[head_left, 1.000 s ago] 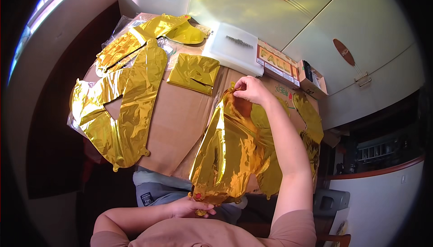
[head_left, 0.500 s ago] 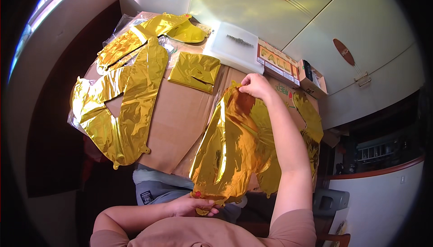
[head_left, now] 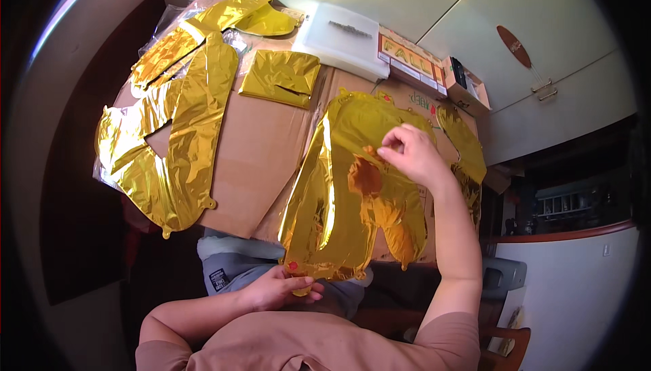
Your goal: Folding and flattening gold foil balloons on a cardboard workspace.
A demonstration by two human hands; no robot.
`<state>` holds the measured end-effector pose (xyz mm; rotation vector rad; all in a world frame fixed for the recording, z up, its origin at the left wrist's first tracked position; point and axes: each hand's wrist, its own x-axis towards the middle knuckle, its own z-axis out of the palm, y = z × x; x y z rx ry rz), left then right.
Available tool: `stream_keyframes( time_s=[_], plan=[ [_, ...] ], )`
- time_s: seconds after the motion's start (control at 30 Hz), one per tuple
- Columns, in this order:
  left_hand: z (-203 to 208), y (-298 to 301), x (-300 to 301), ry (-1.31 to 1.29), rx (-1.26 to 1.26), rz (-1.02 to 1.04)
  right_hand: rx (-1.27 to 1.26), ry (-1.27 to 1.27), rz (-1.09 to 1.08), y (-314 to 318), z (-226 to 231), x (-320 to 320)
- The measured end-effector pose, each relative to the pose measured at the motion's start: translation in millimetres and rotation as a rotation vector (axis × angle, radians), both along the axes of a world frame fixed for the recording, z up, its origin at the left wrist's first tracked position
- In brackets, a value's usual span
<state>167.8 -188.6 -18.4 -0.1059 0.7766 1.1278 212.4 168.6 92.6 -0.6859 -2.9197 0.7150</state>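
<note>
A flat gold foil balloon (head_left: 339,167) lies over the right half of the cardboard, its near end at the board's front edge. My left hand (head_left: 281,288) grips that near end between thumb and fingers, by a small red spot. Over the upper right part of the foil is my right hand (head_left: 412,157), its fingers curled together and nothing visible in them. An orange reflection shows in the foil just below its fingertips; whether they touch the foil is hard to tell.
The cardboard (head_left: 254,147) also carries a large gold foil balloon (head_left: 196,127) at left, another (head_left: 247,18) behind it, a folded gold one (head_left: 281,78) and one (head_left: 462,137) at right. Behind stand a white plastic box (head_left: 339,42), a printed box (head_left: 411,59) and an open small box (head_left: 466,85).
My right hand has let go of the balloon's far edge and moved nearer and slightly right. The far end of the foil now lies spread flatter. My left hand keeps its grip.
</note>
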Motion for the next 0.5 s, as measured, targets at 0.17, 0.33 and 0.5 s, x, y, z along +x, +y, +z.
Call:
stream_keyframes(
  time_s=[0.17,0.33,0.5],
  plan=[
    [-1,-13,-3,-0.066,0.02,0.064,-0.065,0.033,0.043,-67,-3,69],
    [-2,-18,-3,-0.115,0.088,0.118,0.096,0.268,0.384,-136,-21,102],
    [-6,-18,1,0.052,0.223,0.132,0.241,0.385,0.532,-202,-52,111]
  ],
)
